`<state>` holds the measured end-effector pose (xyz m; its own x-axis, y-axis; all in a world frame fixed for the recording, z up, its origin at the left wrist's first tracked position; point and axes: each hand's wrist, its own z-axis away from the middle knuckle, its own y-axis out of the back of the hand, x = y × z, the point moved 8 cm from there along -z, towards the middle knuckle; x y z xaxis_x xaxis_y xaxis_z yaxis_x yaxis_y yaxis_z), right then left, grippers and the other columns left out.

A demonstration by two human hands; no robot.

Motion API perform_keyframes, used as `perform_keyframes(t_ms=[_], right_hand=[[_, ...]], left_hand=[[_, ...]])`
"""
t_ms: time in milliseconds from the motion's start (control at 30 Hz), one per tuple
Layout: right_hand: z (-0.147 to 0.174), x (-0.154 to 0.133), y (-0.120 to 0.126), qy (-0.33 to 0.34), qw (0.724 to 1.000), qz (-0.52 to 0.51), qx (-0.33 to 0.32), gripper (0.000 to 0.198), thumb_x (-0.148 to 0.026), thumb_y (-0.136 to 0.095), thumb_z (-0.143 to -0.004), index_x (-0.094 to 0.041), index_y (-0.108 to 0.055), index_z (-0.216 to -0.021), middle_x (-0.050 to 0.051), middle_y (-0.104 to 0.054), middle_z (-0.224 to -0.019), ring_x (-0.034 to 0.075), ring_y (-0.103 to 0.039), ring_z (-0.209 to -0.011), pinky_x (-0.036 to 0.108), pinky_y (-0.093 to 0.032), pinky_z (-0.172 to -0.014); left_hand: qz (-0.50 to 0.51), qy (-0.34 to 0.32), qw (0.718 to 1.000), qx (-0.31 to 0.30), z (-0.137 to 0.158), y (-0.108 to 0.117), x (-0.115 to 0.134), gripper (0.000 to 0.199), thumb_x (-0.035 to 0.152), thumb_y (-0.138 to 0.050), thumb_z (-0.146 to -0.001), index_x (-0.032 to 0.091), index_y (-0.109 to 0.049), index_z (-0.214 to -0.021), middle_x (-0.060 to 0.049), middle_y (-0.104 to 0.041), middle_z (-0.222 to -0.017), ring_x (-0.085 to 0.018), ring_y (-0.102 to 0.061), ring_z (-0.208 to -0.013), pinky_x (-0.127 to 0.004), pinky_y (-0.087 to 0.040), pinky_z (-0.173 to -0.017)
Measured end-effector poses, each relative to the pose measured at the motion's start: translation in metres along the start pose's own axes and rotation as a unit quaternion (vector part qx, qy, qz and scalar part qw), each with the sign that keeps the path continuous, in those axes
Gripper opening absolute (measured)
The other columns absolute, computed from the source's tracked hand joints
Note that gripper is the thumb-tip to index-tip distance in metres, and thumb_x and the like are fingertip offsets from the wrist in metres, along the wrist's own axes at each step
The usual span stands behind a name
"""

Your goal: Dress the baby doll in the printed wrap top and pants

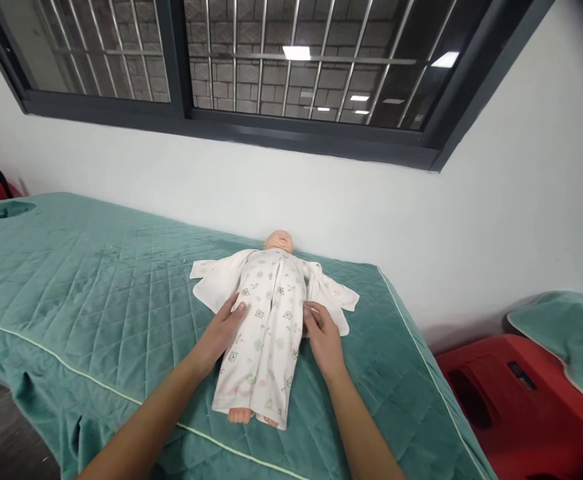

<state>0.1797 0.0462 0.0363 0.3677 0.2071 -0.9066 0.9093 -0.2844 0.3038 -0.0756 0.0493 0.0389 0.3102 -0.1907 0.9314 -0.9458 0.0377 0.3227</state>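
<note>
A baby doll (279, 241) lies on its back on the green quilted bed cover, head toward the wall. Patterned white baby trousers (266, 320) cover its body and legs, and its feet (240, 415) show at the hems. Spread out beneath it is a white baby top (221, 277), with sleeves stretched to both sides. My left hand (224, 330) grips the left side of the trousers, thumb on the cloth. At the opposite side, my right hand (324, 337) has its fingers bent and pinches the trousers' edge. Some fingertips are hidden by the fabric.
The green bed cover (121, 287) has a face hole (5, 209) at its far left. Behind stands a white wall (351, 213) under a dark-framed barred window (296, 133). Red plastic stools (516, 393) with a green cloth (571, 327) stand at right.
</note>
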Motion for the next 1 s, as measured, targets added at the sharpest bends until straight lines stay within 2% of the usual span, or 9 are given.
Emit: perform_keyframes(t_ms=[100,167,367,500,633,767,900,1000], right_hand=[[0.001,0.002,-0.004,-0.019,0.999,-0.019,-0.021,0.044,-0.049,-0.056,-0.087,-0.02,-0.063,-0.12,0.008,-0.073,-0.101,0.024,-0.067,-0.09,0.036,-0.055,-0.076],[0.002,0.004,-0.005,-0.037,0.998,-0.051,-0.029,0.048,-0.052,-0.059,-0.086,-0.02,-0.062,-0.122,0.008,-0.073,-0.101,0.024,-0.067,-0.092,0.036,-0.055,-0.077],[0.002,0.006,-0.009,-0.068,0.985,-0.149,-0.046,0.055,-0.054,-0.067,-0.081,-0.024,-0.059,-0.126,0.009,-0.068,-0.119,0.026,-0.062,-0.112,0.041,-0.051,-0.096],[0.002,0.005,-0.017,-0.06,0.979,-0.174,-0.088,0.063,-0.049,-0.071,-0.081,-0.028,-0.05,-0.137,0.008,-0.06,-0.135,0.026,-0.055,-0.126,0.046,-0.04,-0.111],[0.002,0.008,-0.019,-0.061,0.982,-0.158,-0.087,0.067,-0.048,-0.072,-0.081,-0.027,-0.047,-0.139,0.009,-0.056,-0.14,0.025,-0.052,-0.131,0.047,-0.035,-0.116],[0.004,0.007,-0.017,-0.044,0.989,-0.11,-0.084,0.059,-0.05,-0.066,-0.084,-0.025,-0.051,-0.136,0.008,-0.067,-0.123,0.025,-0.062,-0.114,0.046,-0.045,-0.106],[0.005,0.006,-0.012,-0.027,0.996,-0.04,-0.071,0.052,-0.05,-0.06,-0.088,-0.023,-0.054,-0.133,0.007,-0.071,-0.105,0.024,-0.066,-0.097,0.045,-0.052,-0.094],[0.004,0.001,-0.002,-0.003,1.0,-0.003,-0.024,0.044,-0.048,-0.056,-0.091,-0.022,-0.057,-0.127,0.009,-0.069,-0.109,0.023,-0.065,-0.096,0.043,-0.053,-0.089]], left_hand=[[0.157,0.1,0.982,-0.026,0.002,-0.011,-0.003,0.06,0.051,-0.057,-0.091,0.021,-0.048,-0.143,-0.013,-0.064,-0.131,-0.029,-0.066,-0.113,-0.043,-0.056,-0.095],[0.227,0.137,0.964,-0.026,0.003,-0.015,0.0,0.063,0.05,-0.065,-0.085,0.022,-0.051,-0.14,-0.013,-0.065,-0.13,-0.029,-0.067,-0.11,-0.043,-0.057,-0.093],[0.292,0.154,0.944,0.007,-0.006,-0.015,0.007,0.059,0.046,-0.075,-0.078,0.024,-0.06,-0.131,-0.009,-0.065,-0.132,-0.03,-0.064,-0.116,-0.041,-0.055,-0.097],[0.298,0.162,0.94,0.017,-0.015,-0.018,0.005,0.055,0.044,-0.076,-0.077,0.023,-0.063,-0.126,-0.009,-0.067,-0.128,-0.029,-0.066,-0.111,-0.041,-0.056,-0.095],[0.307,0.157,0.939,0.002,-0.015,-0.023,0.005,0.053,0.044,-0.075,-0.078,0.022,-0.064,-0.125,-0.01,-0.068,-0.126,-0.029,-0.067,-0.108,-0.042,-0.055,-0.095],[0.279,0.152,0.948,-0.007,-0.008,-0.019,0.0,0.055,0.049,-0.069,-0.081,0.02,-0.063,-0.127,-0.011,-0.067,-0.126,-0.029,-0.065,-0.113,-0.044,-0.051,-0.1],[0.147,0.11,0.982,0.052,-0.011,0.007,-0.009,0.045,0.049,-0.062,-0.086,0.022,-0.066,-0.122,-0.008,-0.064,-0.132,-0.027,-0.057,-0.124,-0.042,-0.043,-0.109],[0.099,0.096,0.985,0.107,-0.017,0.023,-0.022,0.048,0.052,-0.054,-0.09,0.02,-0.063,-0.125,-0.009,-0.068,-0.123,-0.026,-0.065,-0.108,-0.042,-0.054,-0.092]])
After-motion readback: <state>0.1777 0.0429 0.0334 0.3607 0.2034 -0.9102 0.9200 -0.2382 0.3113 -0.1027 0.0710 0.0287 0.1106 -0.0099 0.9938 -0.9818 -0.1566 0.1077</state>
